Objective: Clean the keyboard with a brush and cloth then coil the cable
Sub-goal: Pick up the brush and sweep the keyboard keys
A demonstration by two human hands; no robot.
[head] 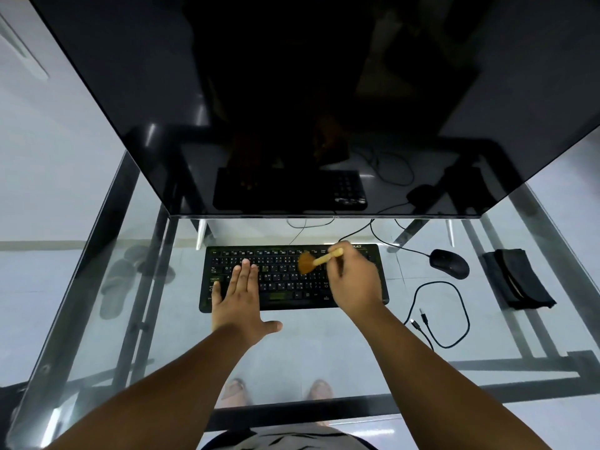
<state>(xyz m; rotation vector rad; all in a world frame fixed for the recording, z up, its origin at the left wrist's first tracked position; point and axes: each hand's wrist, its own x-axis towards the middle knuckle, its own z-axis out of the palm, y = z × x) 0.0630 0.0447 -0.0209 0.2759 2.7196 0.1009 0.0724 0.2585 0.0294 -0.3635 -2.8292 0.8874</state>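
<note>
A black keyboard (285, 280) lies on the glass desk (324, 345) in front of the monitor. My left hand (238, 298) rests flat on its left keys, fingers spread, thumb off the front edge. My right hand (352, 277) grips a small wooden brush (316, 261) by the handle, its brown bristles touching the upper middle keys. A loose black cable (454, 315) with plugs at both ends lies in a loop right of the keyboard. A dark folded cloth (516, 279) sits at the far right.
A large dark monitor (308, 102) looms over the back of the desk on two legs. A black wired mouse (449, 264) sits right of the keyboard, its cord running behind. Through the glass I see sandals, my feet and the desk frame.
</note>
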